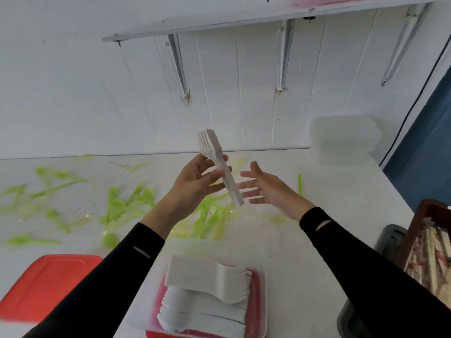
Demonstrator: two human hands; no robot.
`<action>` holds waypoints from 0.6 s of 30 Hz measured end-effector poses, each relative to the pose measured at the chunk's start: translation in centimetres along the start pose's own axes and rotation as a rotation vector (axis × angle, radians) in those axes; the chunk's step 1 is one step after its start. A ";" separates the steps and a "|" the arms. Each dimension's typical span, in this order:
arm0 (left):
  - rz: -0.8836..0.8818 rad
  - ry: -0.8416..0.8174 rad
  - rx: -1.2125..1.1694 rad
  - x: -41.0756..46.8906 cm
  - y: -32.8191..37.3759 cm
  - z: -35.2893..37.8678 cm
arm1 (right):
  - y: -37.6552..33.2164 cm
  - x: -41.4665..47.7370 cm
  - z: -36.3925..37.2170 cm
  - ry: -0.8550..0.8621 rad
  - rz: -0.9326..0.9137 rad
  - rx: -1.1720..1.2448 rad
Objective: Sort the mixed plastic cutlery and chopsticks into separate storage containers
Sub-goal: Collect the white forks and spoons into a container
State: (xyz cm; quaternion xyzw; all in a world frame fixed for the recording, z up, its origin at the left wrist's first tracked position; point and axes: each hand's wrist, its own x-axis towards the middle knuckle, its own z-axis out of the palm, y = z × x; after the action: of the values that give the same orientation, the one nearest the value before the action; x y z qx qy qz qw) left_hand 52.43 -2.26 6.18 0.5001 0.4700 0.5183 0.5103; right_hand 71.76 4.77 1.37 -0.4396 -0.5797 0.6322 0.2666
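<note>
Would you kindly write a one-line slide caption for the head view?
Left hand holds a small stack of white forks above scattered green cutlery; right hand open beside it.

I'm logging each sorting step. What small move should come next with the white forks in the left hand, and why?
Probably lower the white forks held by the left hand into the container below, where a fork stack already lies; the open right hand could steady them.

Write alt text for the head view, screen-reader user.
A person's left hand holds a small bundle of white plastic forks tilted above a white table, the open right hand beside it. Below sits a red-bottomed container of stacked white forks; green cutlery lies scattered at left.
</note>
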 end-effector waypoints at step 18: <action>-0.177 -0.831 1.068 -14.1 -3.1 -1.8 | 2.9 0.1 0.8 -0.032 0.033 -0.372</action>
State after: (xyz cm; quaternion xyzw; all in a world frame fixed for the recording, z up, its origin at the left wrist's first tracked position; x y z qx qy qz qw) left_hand 50.52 -16.18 2.40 0.8006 0.4654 -0.0636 0.3719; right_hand 71.57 3.90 -1.53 -0.4808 -0.6835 0.5251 0.1610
